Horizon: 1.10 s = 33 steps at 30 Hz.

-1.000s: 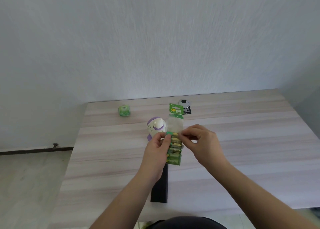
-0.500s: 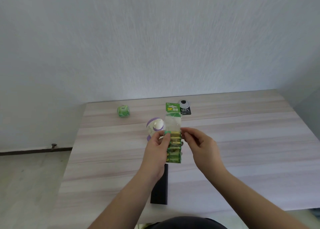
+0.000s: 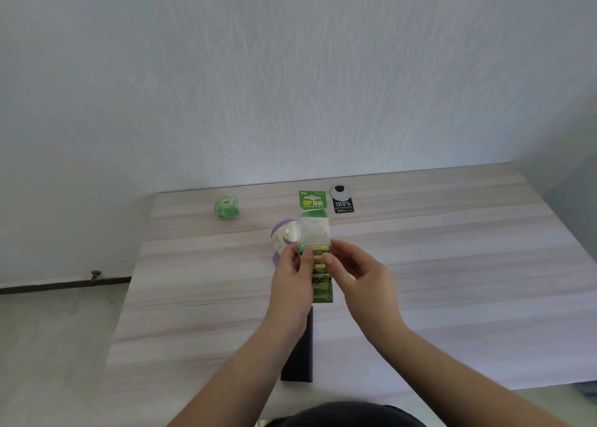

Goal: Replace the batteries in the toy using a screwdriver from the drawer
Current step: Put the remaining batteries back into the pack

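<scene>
Single head-worn view, looking forward and down over table (image 3: 452, 265), wall behind.

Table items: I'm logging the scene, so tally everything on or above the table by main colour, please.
Green: 2, the battery pack and the small cube.
Purple and white: 1, the toy.
Black: 2, the flat bar and the 100% card.
Total: 5.

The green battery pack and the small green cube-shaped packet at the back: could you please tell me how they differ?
The green battery pack is a long strip held up above the wooden table, pinched by the left hand and right hand. The small green cube-shaped packet is squat, lies untouched on the table near the wall, and stands well left of the pack. Both are green.
</scene>
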{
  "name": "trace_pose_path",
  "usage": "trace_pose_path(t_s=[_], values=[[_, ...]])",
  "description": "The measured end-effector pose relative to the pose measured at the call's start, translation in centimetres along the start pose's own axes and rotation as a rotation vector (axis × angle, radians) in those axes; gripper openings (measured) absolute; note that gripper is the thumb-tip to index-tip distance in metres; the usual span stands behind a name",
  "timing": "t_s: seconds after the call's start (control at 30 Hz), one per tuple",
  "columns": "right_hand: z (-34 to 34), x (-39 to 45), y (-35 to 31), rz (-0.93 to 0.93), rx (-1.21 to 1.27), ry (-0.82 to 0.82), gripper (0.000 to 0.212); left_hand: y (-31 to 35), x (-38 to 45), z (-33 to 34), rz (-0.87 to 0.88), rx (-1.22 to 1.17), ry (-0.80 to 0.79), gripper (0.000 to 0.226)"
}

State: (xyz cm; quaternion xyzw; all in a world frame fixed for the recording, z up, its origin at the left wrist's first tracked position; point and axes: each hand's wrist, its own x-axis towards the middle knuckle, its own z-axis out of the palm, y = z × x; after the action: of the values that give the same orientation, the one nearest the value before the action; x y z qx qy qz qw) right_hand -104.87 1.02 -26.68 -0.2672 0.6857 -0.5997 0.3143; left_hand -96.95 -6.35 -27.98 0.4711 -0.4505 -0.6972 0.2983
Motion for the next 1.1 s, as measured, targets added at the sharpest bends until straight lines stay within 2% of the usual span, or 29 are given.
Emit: trace_pose_path(t_s=[0.1, 0.23, 0.4, 0.57, 0.77, 0.87, 0.93, 1.03, 1.1], values=[[0.2, 0.3, 0.3, -0.018, -0.078, 0.038, 0.027, -0.2, -0.1, 0.1, 0.003, 0.004, 0.011, 0.014], [0.3, 0.7, 0.3, 0.037, 0.002, 0.114, 0.018, -0.2, -0.3, 0.2, -0.026, -0.082, 0.010, 0.012], [0.6, 1.0, 0.2, 0.062, 0.078, 0.125, 0.015, 0.2, -0.3, 0.0, -0.086, -0.179, -0.006, 0.015], [0.8, 1.2, 0.2, 0.084, 0.083, 0.116, 0.015, 0.2, -0.1, -0.8, -0.075, -0.122, 0.022, 0.015], [1.3, 1.3, 0.0, -0.117, -0.217, 0.161, 0.018, 0.5, 0.0, -1.7, -0.057, -0.103, 0.090, 0.012], [1.6, 1.0, 0.0, -0.358, -0.394, 0.210, 0.014, 0.8, 0.2, -2.5, -0.048, -0.111, 0.128, 0.012], [1.8, 0.7, 0.4, -0.521, -0.539, 0.176, 0.017, 1.0, 0.4, -3.0, -0.032, -0.108, 0.152, 0.012], [3.0, 0.0, 1.1, -0.522, -0.652, 0.033, 0.035, 1.2, 0.6, -3.4, -0.012, -0.106, 0.161, 0.011], [3.7, -0.1, 1.5, -0.484, -0.682, 0.003, 0.042, 1.3, 0.6, -3.6, -0.002, -0.100, 0.168, 0.010]])
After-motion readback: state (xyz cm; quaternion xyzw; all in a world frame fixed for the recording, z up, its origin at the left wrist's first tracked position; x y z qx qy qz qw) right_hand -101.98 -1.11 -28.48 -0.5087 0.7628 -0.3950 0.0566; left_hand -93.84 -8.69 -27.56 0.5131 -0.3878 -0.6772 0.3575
